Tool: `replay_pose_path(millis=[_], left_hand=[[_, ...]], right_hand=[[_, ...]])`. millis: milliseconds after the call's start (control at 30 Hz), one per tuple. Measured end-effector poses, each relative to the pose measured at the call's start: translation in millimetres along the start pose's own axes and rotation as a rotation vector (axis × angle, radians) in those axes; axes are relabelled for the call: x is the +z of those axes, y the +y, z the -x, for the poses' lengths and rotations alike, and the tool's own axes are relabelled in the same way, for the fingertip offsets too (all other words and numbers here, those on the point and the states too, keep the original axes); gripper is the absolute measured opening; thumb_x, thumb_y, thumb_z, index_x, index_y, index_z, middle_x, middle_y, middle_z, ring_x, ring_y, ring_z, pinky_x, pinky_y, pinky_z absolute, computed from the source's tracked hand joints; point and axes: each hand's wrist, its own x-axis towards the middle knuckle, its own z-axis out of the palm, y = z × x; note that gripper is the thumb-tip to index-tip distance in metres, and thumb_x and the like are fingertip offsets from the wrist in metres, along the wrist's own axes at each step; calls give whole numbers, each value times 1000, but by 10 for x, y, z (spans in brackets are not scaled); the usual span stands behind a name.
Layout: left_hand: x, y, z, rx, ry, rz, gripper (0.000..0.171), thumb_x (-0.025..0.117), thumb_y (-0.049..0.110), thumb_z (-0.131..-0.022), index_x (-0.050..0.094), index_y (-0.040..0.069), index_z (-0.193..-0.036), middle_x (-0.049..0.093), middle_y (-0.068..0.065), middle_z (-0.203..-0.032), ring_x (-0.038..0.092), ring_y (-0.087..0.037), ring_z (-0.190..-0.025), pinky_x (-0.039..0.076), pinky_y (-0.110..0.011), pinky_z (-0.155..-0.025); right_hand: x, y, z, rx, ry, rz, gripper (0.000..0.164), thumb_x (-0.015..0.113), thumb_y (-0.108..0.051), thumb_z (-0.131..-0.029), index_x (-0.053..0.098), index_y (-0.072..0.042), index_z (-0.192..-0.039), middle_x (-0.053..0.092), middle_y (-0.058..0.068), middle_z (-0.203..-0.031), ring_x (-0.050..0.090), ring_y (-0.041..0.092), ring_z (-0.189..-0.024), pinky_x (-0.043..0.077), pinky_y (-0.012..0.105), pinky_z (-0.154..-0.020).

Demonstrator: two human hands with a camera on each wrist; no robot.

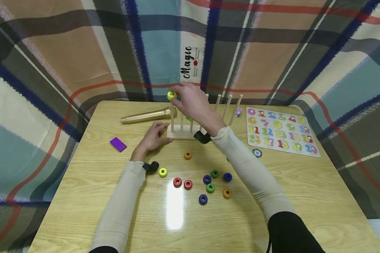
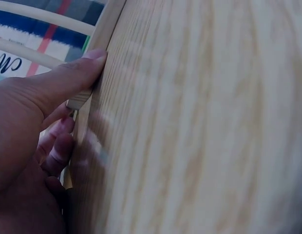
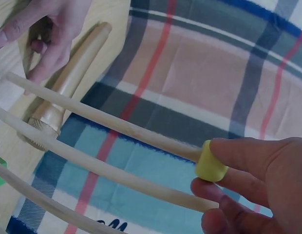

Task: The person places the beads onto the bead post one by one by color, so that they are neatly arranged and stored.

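My right hand (image 1: pixel 194 105) pinches a small yellow ring (image 3: pixel 211 163) between thumb and fingers. The ring is at the top end of the leftmost peg (image 3: pixel 117 126) of a wooden peg stand (image 1: pixel 185 133), where the peg's tip meets it. My left hand (image 1: pixel 153 135) holds the left end of the stand's base, its thumb on the front edge (image 2: pixel 106 36) and the other fingers curled around the end. Several upright pegs rise from the base; my right hand and forearm hide part of them in the head view.
A gold-coloured tube (image 1: pixel 145 116) lies behind my left hand, and a purple block (image 1: pixel 118 144) to its left. In front lie several loose rings, among them a yellow ring (image 1: pixel 163 172), a red ring (image 1: pixel 177 182) and an orange ring (image 1: pixel 188 155). A number board (image 1: pixel 282 131) lies right.
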Motion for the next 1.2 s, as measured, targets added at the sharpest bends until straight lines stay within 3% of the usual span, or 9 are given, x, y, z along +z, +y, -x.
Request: replay_pose_path(millis=[167,300,400,467,633,733,867,967,1200], left_hand=[[4,-6,1,-5,-3,-2,78,75,23,-102,36,1,-166,29,-28,-163,40,-42,-123,35,-59,-105],[7,4,8,-11,2,-9,78,76,22,-102,37,1,-166,29,-27,-163,39,-42,-122,34,-59,-104],[21,21,6,-7,10,-21,78,76,22,-101,38,1,-165,31,-28,-162,40,-43,-123,34,-60,-106],[37,28,-3,-1,14,-38,77,76,23,-101,39,0,-164,32,-29,-162,42,-44,-125,34,-61,-107],[40,27,-1,-13,20,-40,75,74,25,-102,40,2,-164,32,-28,-163,43,-45,-131,35,-63,-110],[14,15,13,-29,16,-25,77,75,25,-101,38,4,-166,30,-26,-165,41,-44,-134,35,-63,-111],[-22,14,26,-30,27,-34,78,76,24,-101,39,4,-165,29,-25,-166,40,-45,-137,32,-64,-114],[-36,21,39,-32,27,-31,77,76,24,-101,38,3,-165,28,-26,-166,40,-46,-137,30,-65,-115],[40,18,2,-24,20,-34,74,74,22,-103,38,1,-165,29,-27,-164,41,-45,-133,33,-64,-112]], right_hand=[[8,-10,38,-11,5,45,50,69,-34,-107,62,-16,-152,64,9,-139,66,27,-114,57,42,-87],[66,12,219,-90,157,-6,48,70,-29,-106,63,-13,-151,60,10,-144,62,28,-122,49,45,-99],[216,5,472,-166,251,-44,36,73,-21,-103,71,-10,-137,65,10,-136,63,29,-119,46,47,-100],[364,-28,673,-205,193,-47,28,76,-21,-101,76,-8,-126,72,9,-123,68,27,-110,48,47,-97],[831,-178,1075,-241,-280,49,39,76,-42,-101,75,-14,-127,77,2,-110,74,19,-98,53,46,-97],[1088,-262,1190,-268,-443,143,48,72,-53,-101,71,-16,-132,75,0,-113,74,17,-97,52,40,-92],[1270,-345,1220,-313,-418,199,36,70,-51,-103,73,-18,-118,72,-3,-102,71,14,-85,49,34,-78],[1286,-370,1203,-326,-394,185,28,70,-46,-104,74,-19,-110,72,-5,-97,70,10,-82,50,33,-77],[927,-179,1059,-203,-370,-2,32,77,-31,-102,77,-11,-127,79,0,-110,73,11,-86,57,32,-80]])
